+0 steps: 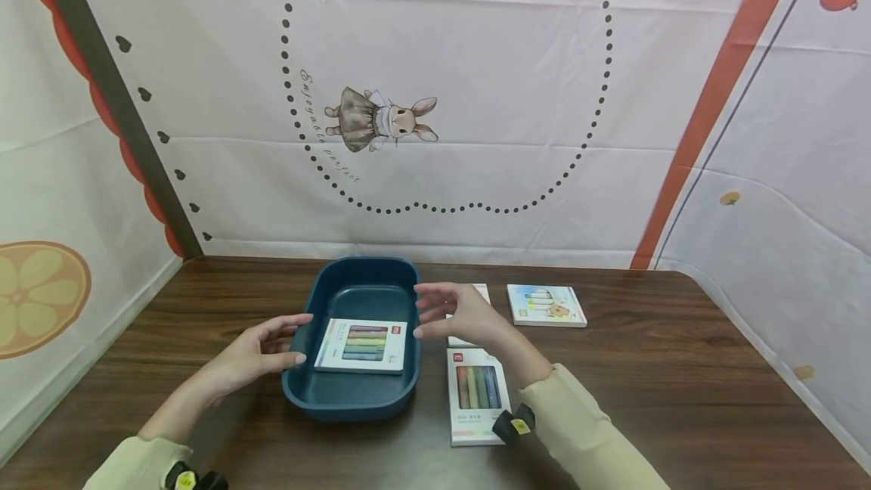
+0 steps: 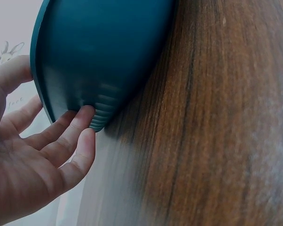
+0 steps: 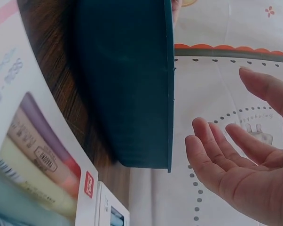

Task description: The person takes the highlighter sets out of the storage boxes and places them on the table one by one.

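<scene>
A dark teal plastic bin [image 1: 354,405] stands on the table, with a white box of markers [image 1: 327,346] lying flat inside it. My left hand [image 1: 255,354] holds the bin's left side; in the left wrist view the thumb reaches over the rim while fingertips [image 2: 87,113] touch the ribbed outer wall [image 2: 104,61]. Beside the opposite rim is my right hand [image 1: 459,316], its fingers loosely bent. The right wrist view shows it apart from the bin [image 3: 127,84], holding nothing.
Right of the bin lies another white marker box [image 1: 476,418], with a further box [image 1: 480,293] behind it, partly hidden by my right hand. A box with a cartoon picture [image 1: 547,305] lies farther right. Printed white cloth [image 1: 476,97] hangs behind the wooden table [image 1: 646,384].
</scene>
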### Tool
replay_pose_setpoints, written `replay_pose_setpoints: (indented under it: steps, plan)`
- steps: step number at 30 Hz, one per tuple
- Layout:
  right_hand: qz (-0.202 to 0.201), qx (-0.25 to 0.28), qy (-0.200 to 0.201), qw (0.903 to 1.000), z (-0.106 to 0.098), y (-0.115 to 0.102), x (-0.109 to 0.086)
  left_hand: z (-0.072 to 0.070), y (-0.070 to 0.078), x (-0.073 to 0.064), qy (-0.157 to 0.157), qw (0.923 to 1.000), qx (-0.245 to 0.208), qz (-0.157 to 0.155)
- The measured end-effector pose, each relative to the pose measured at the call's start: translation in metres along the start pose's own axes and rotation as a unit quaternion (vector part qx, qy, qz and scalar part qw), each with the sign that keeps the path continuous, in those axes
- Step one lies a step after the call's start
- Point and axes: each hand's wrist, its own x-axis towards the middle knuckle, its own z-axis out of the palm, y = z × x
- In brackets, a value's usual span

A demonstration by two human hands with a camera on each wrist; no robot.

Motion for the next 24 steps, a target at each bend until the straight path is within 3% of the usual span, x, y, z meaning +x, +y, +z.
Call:
replay_pose_setpoints:
  steps: [13, 24]
  plan:
    - [0.012, 0.022, -0.006, 0.9997, 0.009, 0.0, 0.018, -0.001, 0.0, 0.0, -0.005, 1.0, -0.006, 0.004]
    - [0.015, -0.007, -0.011, 0.9998, 0.014, 0.001, 0.028, -0.001, -0.001, -0.001, -0.005, 1.0, -0.003, 0.008]
